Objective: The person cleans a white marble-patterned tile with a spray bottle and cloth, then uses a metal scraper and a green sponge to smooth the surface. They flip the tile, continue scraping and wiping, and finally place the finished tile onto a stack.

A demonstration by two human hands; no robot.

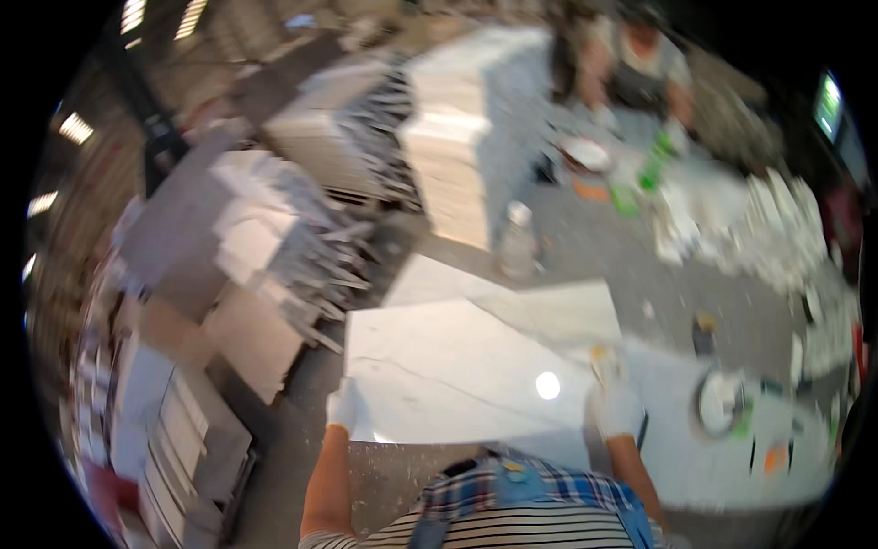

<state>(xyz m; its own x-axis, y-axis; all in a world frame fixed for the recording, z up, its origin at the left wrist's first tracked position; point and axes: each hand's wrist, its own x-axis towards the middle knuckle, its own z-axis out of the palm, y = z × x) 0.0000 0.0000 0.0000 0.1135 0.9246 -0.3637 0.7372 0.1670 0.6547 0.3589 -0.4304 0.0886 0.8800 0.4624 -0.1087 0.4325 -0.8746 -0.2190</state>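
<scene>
In front of me is a glossy white marble-patterned slab (448,375) with thin grey veins and a bright lamp reflection near its right side. My left hand (341,406), in a white glove, is closed on the slab's left edge near the front corner. At the opposite edge my right hand (617,400), also gloved in white, grips the slab; a small yellowish spot shows by its fingertips, too blurred to name. Another pale slab (567,311) lies partly covered beneath the far side of the one I hold.
A clear bottle (519,242) stands beyond the slabs, beside a tall stack of pale slabs (448,174). More stacked panels (247,229) lean at left. At right, a round white container (721,403) rests on a pale surface. A person (640,69) works across the table.
</scene>
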